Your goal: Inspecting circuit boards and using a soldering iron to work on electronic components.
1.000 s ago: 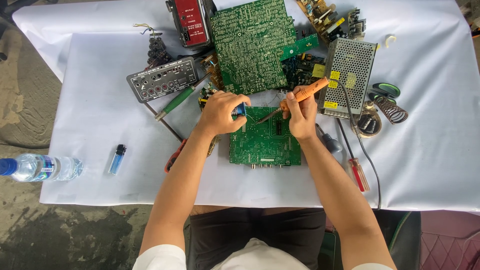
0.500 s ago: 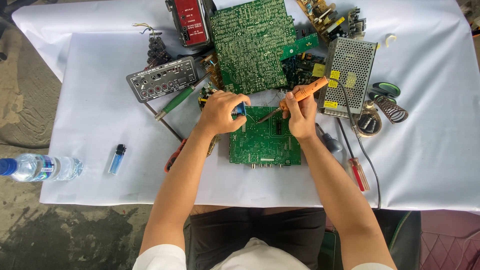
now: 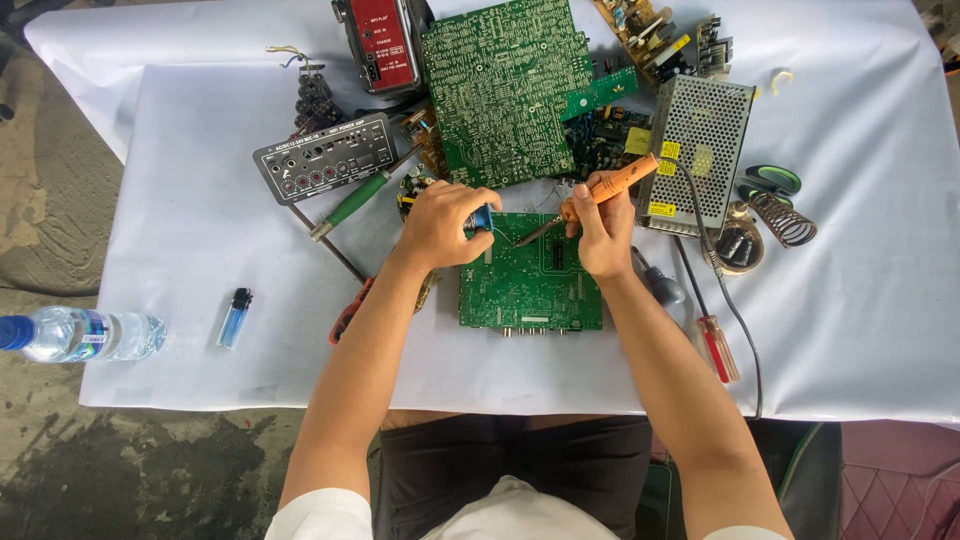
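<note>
A small flat green rectangular circuit board (image 3: 530,285) lies near the table's middle on smooth white cloth (image 3: 200,230). The right hand (image 3: 603,235) grips an orange-handled soldering iron (image 3: 600,192), metal tip touching the board. The left hand (image 3: 440,222) pinches a small blue spool (image 3: 482,218) at the board's far left corner.

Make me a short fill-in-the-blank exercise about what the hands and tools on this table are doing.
1. The right hand holds a soldering iron with an ____ handle.
2. The iron's tip points at the small ____ circuit board.
3. The lighter lies between the board and the plastic ____ at the table's left edge.
4. The left hand grips a small ____ item.

Missing words: orange; green; bottle; blue
</note>
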